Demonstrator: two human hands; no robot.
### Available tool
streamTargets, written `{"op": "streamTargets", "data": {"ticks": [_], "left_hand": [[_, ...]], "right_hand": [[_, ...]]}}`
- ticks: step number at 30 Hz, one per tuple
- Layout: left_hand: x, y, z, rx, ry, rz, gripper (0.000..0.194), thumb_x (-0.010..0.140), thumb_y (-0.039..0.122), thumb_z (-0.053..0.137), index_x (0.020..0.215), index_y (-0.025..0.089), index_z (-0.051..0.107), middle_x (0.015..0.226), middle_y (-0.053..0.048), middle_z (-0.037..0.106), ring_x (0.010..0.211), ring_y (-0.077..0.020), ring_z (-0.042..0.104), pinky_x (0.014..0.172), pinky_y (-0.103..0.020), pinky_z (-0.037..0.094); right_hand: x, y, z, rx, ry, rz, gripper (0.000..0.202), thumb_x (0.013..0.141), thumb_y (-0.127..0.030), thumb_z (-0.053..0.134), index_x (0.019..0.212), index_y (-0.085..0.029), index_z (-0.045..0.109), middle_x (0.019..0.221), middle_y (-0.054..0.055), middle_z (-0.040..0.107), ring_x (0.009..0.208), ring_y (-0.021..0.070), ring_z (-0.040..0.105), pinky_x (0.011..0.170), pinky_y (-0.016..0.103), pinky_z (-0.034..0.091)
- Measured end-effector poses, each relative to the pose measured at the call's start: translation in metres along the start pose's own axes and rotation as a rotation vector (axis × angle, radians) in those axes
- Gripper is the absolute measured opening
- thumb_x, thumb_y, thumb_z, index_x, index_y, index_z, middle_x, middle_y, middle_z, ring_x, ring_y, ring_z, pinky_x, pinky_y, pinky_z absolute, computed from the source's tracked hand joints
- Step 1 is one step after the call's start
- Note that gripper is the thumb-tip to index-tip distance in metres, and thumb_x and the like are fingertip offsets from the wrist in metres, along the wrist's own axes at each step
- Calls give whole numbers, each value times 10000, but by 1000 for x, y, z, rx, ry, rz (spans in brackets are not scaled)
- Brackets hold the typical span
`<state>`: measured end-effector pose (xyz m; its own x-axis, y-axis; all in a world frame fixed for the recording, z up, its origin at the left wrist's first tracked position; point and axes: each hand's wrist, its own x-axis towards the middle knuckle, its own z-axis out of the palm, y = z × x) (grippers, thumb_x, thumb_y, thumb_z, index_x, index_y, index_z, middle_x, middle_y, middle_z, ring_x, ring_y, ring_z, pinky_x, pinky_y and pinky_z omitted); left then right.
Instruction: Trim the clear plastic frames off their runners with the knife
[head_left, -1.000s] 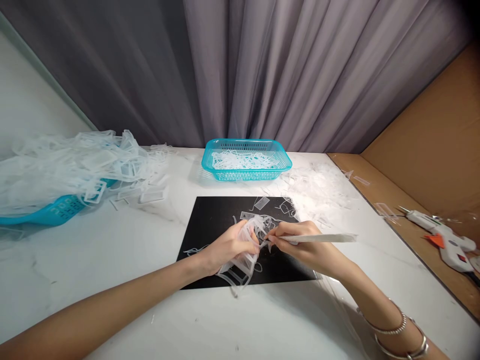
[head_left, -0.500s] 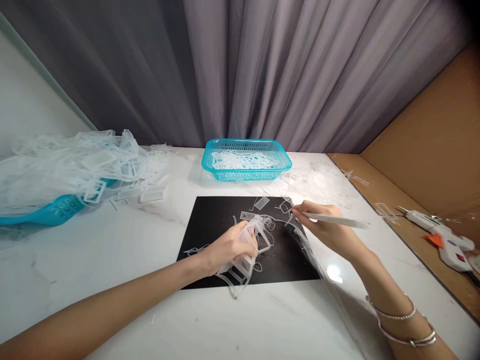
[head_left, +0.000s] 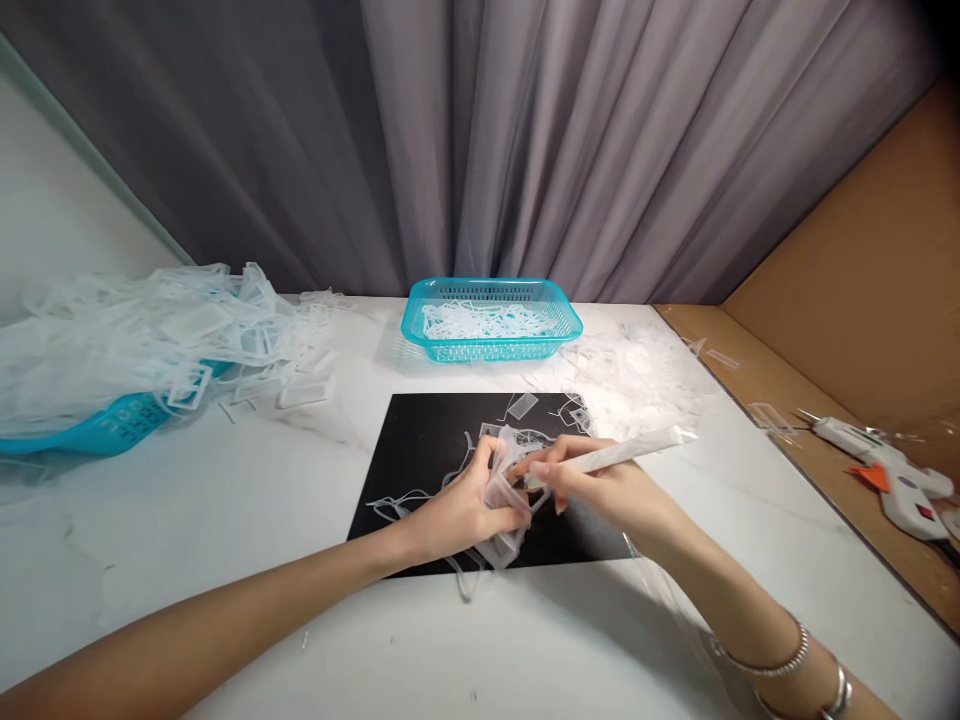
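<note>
Over the black mat, my left hand is closed around a small bundle of translucent plastic frames. My right hand grips a white pen-shaped tool whose back end slants up to the right. Its tip, hidden among the fingers, is at the frames, and both hands nearly meet there. Thin clear plastic offcuts lie about on the mat, and a small flat clear rectangle rests near its far edge.
A blue basket of thin clear scraps stands behind the mat. At left, translucent frames heap over another blue basket. Clear scraps spread at right. A white glue gun lies on the brown board.
My right hand has moved left and nearer with the tool, from the mat's far right corner to the frames in my left hand. The left hand has turned the frames slightly.
</note>
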<state>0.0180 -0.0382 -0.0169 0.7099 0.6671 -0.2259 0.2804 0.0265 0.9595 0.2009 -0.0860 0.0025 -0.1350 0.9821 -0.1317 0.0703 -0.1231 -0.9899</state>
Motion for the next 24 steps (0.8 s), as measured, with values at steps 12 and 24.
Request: {"op": "streamTargets", "data": {"ticks": [12, 24], "left_hand": [[1, 6, -4, -77, -79, -52, 437, 780, 222, 566, 1128, 249, 302, 836, 9, 587, 613, -110, 555, 558, -241, 432], [3, 20, -15, 47, 159, -21, 398, 798, 321, 569, 1150, 221, 413, 793, -15, 675, 747, -187, 650, 651, -285, 474]], "right_hand": [[7, 12, 1, 254, -25, 119, 232, 804, -281, 605, 618, -196, 497, 807, 24, 620, 760, 152, 484, 687, 310, 343], [6, 9, 3, 84, 69, 77, 243, 820, -330, 582, 635, -201, 491, 803, 26, 632, 840, 195, 572, 755, 345, 390]]}}
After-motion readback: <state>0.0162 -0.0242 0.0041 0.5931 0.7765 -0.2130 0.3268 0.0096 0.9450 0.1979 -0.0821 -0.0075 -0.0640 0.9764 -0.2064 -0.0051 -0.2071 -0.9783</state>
